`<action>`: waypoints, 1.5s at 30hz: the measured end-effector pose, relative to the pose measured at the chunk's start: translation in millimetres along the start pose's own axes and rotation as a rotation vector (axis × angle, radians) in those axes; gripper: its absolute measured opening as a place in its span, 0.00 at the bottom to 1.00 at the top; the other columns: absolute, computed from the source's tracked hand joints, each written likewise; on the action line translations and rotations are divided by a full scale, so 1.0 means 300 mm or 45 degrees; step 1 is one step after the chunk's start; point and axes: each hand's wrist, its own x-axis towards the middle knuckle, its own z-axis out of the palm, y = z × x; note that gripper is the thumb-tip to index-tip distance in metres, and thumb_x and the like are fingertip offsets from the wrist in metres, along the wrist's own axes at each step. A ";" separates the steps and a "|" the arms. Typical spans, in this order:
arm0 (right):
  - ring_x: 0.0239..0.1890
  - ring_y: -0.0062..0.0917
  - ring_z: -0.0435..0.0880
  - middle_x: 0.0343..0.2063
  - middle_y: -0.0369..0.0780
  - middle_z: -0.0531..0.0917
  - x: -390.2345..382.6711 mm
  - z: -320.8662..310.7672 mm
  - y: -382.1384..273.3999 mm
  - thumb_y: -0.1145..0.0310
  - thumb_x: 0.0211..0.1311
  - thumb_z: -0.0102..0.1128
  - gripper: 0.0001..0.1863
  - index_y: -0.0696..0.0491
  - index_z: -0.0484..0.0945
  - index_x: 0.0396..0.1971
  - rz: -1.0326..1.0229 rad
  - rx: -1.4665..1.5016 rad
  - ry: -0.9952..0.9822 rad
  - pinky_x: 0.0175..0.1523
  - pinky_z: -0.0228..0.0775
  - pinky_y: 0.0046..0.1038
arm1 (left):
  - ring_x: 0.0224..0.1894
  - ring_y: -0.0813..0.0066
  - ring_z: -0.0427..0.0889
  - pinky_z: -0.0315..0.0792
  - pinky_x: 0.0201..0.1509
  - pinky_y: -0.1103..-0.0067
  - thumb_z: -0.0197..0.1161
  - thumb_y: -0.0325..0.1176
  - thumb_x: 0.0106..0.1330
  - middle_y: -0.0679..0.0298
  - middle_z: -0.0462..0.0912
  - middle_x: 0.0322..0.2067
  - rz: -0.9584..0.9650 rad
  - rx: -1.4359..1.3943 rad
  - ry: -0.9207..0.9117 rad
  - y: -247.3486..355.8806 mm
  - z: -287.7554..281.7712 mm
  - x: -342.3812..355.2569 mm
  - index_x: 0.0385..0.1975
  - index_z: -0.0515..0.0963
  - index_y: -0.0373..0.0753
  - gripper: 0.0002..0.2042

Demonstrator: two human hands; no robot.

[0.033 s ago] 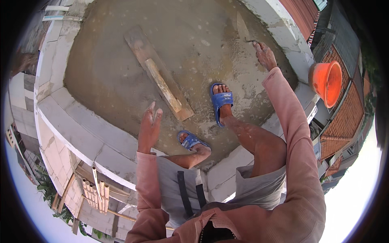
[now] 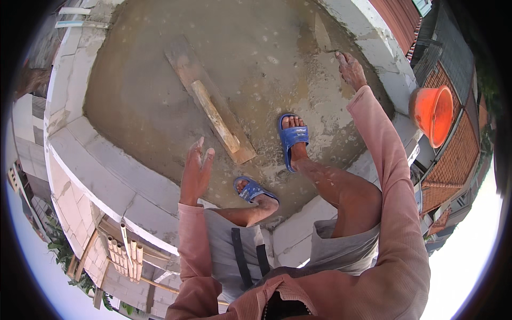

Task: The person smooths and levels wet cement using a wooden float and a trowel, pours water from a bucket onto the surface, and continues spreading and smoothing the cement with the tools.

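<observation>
While grasping a trowel (image 2: pixel 322 36) by its handle in the curled right hand (image 2: pixel 350 70), points it away over wet grey-brown mortar (image 2: pixel 250 53), near the pale block wall (image 2: pixel 392 61) on that side; cannot tell its contact with the mortar from above. Has the left hand (image 2: pixel 196 173) free and loosely opened, near the closer end of a long wooden plank (image 2: pixel 186 64). See the plank lying aslant on the mortar between the hands, with a narrower wooden bar (image 2: pixel 214 114) along its top. Plants both feet there in blue sandals (image 2: pixel 294 137), right ahead of left, with an orange bucket (image 2: pixel 433 116) near the wall, beyond the right sleeve (image 2: pixel 384 138).
</observation>
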 end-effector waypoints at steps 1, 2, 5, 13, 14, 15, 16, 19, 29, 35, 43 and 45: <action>0.33 0.45 0.81 0.29 0.50 0.82 0.091 0.005 0.004 0.43 0.68 0.46 0.28 0.56 0.78 0.42 -0.011 0.000 0.007 0.42 0.69 0.40 | 0.65 0.54 0.66 0.57 0.68 0.69 0.50 0.47 0.73 0.45 0.64 0.64 0.079 0.262 0.006 -0.020 -0.001 0.025 0.67 0.57 0.33 0.30; 0.33 0.46 0.81 0.30 0.50 0.82 0.178 0.006 0.004 0.44 0.68 0.46 0.28 0.56 0.78 0.43 -0.083 -0.085 0.017 0.41 0.69 0.41 | 0.65 0.54 0.66 0.57 0.68 0.69 0.50 0.47 0.73 0.45 0.64 0.64 0.084 0.256 0.016 -0.044 -0.005 0.046 0.67 0.57 0.33 0.30; 0.34 0.47 0.82 0.30 0.52 0.82 0.355 0.092 -0.080 0.45 0.69 0.45 0.27 0.56 0.78 0.42 -0.152 -0.159 -0.009 0.41 0.68 0.43 | 0.65 0.50 0.65 0.58 0.68 0.67 0.51 0.48 0.72 0.43 0.64 0.63 -0.093 0.077 -0.053 -0.137 -0.041 0.126 0.67 0.58 0.34 0.30; 0.34 0.52 0.81 0.31 0.55 0.81 0.208 0.371 -0.329 0.54 0.70 0.45 0.20 0.57 0.72 0.44 -0.781 -0.533 -0.314 0.43 0.70 0.47 | 0.66 0.52 0.64 0.61 0.67 0.69 0.50 0.46 0.73 0.45 0.62 0.65 -0.090 0.404 0.232 -0.276 -0.175 0.256 0.68 0.57 0.35 0.29; 0.35 0.52 0.81 0.31 0.55 0.81 0.126 0.363 -0.345 0.55 0.70 0.45 0.20 0.57 0.71 0.46 -0.817 -0.523 -0.461 0.44 0.71 0.47 | 0.66 0.52 0.64 0.61 0.67 0.69 0.50 0.46 0.73 0.45 0.62 0.65 -0.076 0.382 0.273 -0.273 -0.191 0.253 0.68 0.57 0.35 0.29; 0.34 0.50 0.82 0.30 0.54 0.82 0.081 0.365 -0.319 0.54 0.70 0.44 0.21 0.58 0.72 0.46 -0.870 -0.514 -0.500 0.43 0.71 0.46 | 0.66 0.51 0.64 0.61 0.67 0.69 0.50 0.45 0.73 0.46 0.62 0.65 -0.097 0.346 0.264 -0.255 -0.184 0.227 0.68 0.57 0.35 0.29; 0.32 0.48 0.82 0.29 0.53 0.82 0.074 0.367 -0.335 0.53 0.71 0.44 0.22 0.59 0.73 0.46 -0.939 -0.496 -0.525 0.43 0.72 0.45 | 0.65 0.51 0.65 0.61 0.67 0.69 0.50 0.45 0.73 0.47 0.62 0.65 -0.109 0.316 0.276 -0.234 -0.191 0.213 0.68 0.57 0.36 0.29; 0.30 0.43 0.83 0.25 0.50 0.82 0.099 0.294 -0.434 0.49 0.71 0.43 0.27 0.60 0.75 0.47 -0.628 -0.407 -0.565 0.41 0.72 0.41 | 0.65 0.50 0.65 0.60 0.67 0.67 0.51 0.44 0.73 0.47 0.63 0.64 -0.122 0.307 0.308 -0.166 -0.195 0.126 0.67 0.59 0.38 0.27; 0.41 0.51 0.81 0.32 0.55 0.82 0.642 0.477 -0.652 0.48 0.69 0.46 0.26 0.59 0.78 0.38 -0.748 -0.295 -0.112 0.46 0.68 0.46 | 0.69 0.53 0.57 0.52 0.72 0.64 0.50 0.50 0.72 0.48 0.60 0.66 -0.535 0.662 1.286 -0.526 -0.420 -0.217 0.67 0.59 0.36 0.31; 0.37 0.49 0.81 0.31 0.53 0.82 0.411 0.564 -0.860 0.47 0.69 0.46 0.26 0.59 0.78 0.41 -0.910 -0.419 -0.589 0.47 0.70 0.44 | 0.70 0.50 0.55 0.51 0.72 0.66 0.47 0.55 0.72 0.43 0.57 0.67 -1.041 0.983 1.110 -0.681 -0.506 -0.369 0.65 0.57 0.26 0.36; 0.32 0.39 0.82 0.31 0.49 0.79 1.013 0.537 -0.862 0.67 0.65 0.50 0.15 0.59 0.72 0.48 -1.205 -0.755 0.033 0.35 0.78 0.37 | 0.67 0.50 0.61 0.54 0.70 0.64 0.51 0.48 0.72 0.47 0.67 0.62 -0.744 1.229 1.177 -0.637 -0.530 -0.387 0.65 0.61 0.33 0.29; 0.34 0.42 0.82 0.31 0.49 0.79 0.971 0.652 -0.920 0.70 0.62 0.51 0.16 0.60 0.71 0.48 -1.441 -0.989 0.205 0.36 0.78 0.38 | 0.67 0.48 0.60 0.52 0.71 0.62 0.50 0.49 0.72 0.44 0.67 0.61 -0.778 1.459 1.092 -0.659 -0.551 -0.402 0.65 0.60 0.30 0.31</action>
